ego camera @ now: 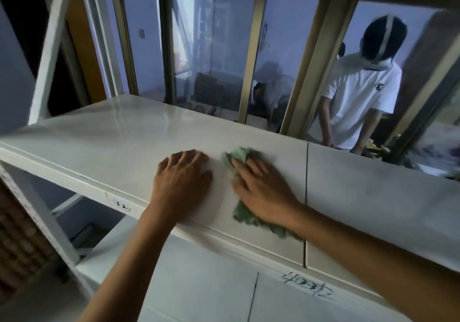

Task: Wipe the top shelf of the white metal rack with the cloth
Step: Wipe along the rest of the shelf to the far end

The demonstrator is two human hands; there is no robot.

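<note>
Green cloth [242,209] is pressed flat on the top shelf [112,134] of the white rack, near its front edge, under the right hand [261,192], fingers extended and spread. Left hand [181,179] is laid palm-down just beside it, fingers straight, nothing gripped.

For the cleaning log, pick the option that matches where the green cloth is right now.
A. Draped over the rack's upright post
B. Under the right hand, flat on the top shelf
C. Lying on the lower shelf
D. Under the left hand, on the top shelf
B: the green cloth lies pressed beneath the right hand on the top shelf, while the left hand rests bare on the shelf beside it.
</note>
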